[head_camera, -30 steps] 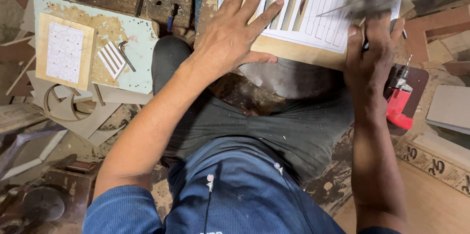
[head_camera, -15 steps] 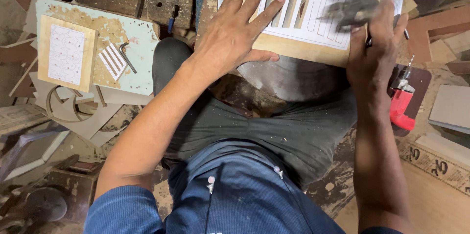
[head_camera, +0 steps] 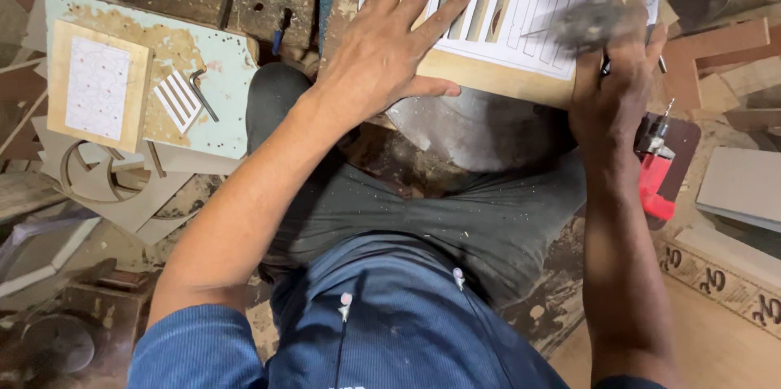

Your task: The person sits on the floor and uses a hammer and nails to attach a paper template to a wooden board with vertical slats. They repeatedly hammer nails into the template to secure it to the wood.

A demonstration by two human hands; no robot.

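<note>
Here's the wooden panel point(head_camera: 488, 72), a pale board with a white paper pattern of long slots glued on top, several slots already cut through. It sits on a round grey work surface point(head_camera: 480, 133) just beyond the person's knees, at the top of the view.

The left hand point(head_camera: 390, 47) lies flat on the panel's near left corner, fingers spread wide and straight, the fingertips reaching up among the open slots, the thumb stretched along the front edge. It pins, it does not grip.

The right hand point(head_camera: 610, 88) is curled closed around a dark tool handle, and above it a grey tool head point(head_camera: 594, 23) is smeared with motion blur right over the pattern. What kind of tool it is, I cannot tell.

Risks, as I judge them: those left fingertips lie close to the cut slots, so a tool that skids sideways could reach them. The thin strips between slots look fragile; a hard push could snap 1. And the panel seems held by hand pressure alone, so a jolt could shift it and spoil the line.

Further out: a red power tool point(head_camera: 655, 177) lies to the right, and a pale green board point(head_camera: 220, 72) to the left carries a second patterned panel point(head_camera: 98, 88), a small slatted offcut point(head_camera: 179, 100) and a hex key point(head_camera: 202, 92).
</note>
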